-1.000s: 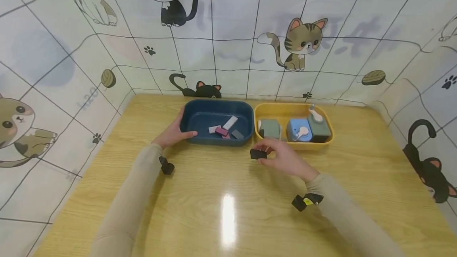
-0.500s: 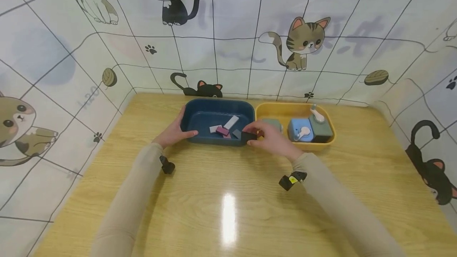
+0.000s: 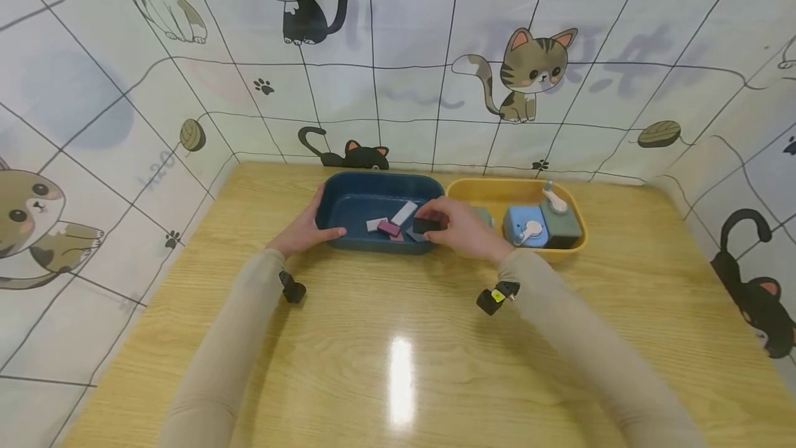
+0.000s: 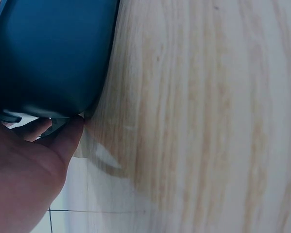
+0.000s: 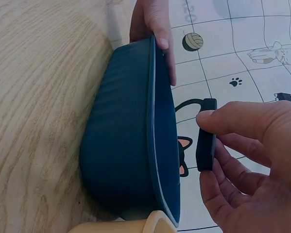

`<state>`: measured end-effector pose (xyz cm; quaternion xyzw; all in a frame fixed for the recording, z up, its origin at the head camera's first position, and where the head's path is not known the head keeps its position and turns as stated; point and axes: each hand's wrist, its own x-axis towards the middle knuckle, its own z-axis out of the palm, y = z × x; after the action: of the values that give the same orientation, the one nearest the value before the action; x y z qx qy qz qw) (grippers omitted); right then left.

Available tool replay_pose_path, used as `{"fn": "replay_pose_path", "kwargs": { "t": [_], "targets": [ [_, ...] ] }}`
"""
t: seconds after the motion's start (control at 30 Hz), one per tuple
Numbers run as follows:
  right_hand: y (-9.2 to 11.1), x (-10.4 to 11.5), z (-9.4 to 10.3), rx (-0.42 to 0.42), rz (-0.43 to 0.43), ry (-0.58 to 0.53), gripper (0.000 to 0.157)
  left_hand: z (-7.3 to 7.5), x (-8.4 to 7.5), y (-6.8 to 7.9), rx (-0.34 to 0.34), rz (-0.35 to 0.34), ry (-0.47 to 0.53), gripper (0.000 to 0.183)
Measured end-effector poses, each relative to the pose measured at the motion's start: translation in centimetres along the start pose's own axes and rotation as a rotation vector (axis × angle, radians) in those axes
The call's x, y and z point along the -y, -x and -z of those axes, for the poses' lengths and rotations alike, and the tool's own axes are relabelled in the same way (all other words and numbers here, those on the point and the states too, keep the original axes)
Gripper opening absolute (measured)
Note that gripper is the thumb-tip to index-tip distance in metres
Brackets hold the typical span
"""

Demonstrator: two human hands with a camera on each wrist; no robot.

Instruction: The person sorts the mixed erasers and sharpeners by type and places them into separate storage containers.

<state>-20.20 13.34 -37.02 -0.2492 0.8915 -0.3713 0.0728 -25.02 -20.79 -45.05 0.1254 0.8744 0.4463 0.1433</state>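
My right hand (image 3: 465, 228) pinches a small black eraser (image 5: 206, 136), a rectangular block, between thumb and fingertips. It is held over the right end of the dark blue bin (image 3: 361, 244). At the bin's left end, my left hand (image 3: 306, 230) grips the side, with the thumb at the front rim and the fingers along the outer wall. Inside the bin lie several small flat blocks: a white block (image 3: 404, 213), a pink block (image 3: 389, 228) and a grey block (image 3: 415, 234) among them. The right wrist view shows the black eraser near the bin's open top.
A yellow bin (image 3: 497, 186) stands against the blue one on the right. It contains a blue pencil sharpener (image 3: 519, 216) and a green pencil sharpener (image 3: 562, 227) with cranks, plus another green item (image 3: 483, 214) partly behind my right hand. A cat-print wall covering (image 3: 404, 88) rises behind the wooden table (image 3: 348, 351).
My right hand has moved left with the black eraser, from in front of the yellow bin to over the blue bin's right end. The left hand has stayed in place.
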Motion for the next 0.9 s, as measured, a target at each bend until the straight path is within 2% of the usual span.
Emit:
{"fn": "replay_pose_path", "kwargs": {
  "t": [0.23,0.47,0.77,0.9],
  "targets": [
    [-1.2,0.4,0.1,0.042,0.007,-0.001,0.033,-0.1,-0.4,0.1,-0.011,0.008,-0.014,0.115],
    [-2.2,1.0,-0.1,0.093,-0.022,-0.002,0.033,-0.1,-0.5,0.2,-0.006,0.008,-0.021,0.113],
    [-4.0,1.1,-0.3,0.125,0.041,0.022,0.034,0.0,-0.4,0.1,0.002,0.004,-0.008,0.113],
    [-4.9,1.2,-0.4,0.151,0.043,0.033,0.034,0.0,-0.4,0.2,0.006,0.008,-0.006,0.115]
  ]
}}
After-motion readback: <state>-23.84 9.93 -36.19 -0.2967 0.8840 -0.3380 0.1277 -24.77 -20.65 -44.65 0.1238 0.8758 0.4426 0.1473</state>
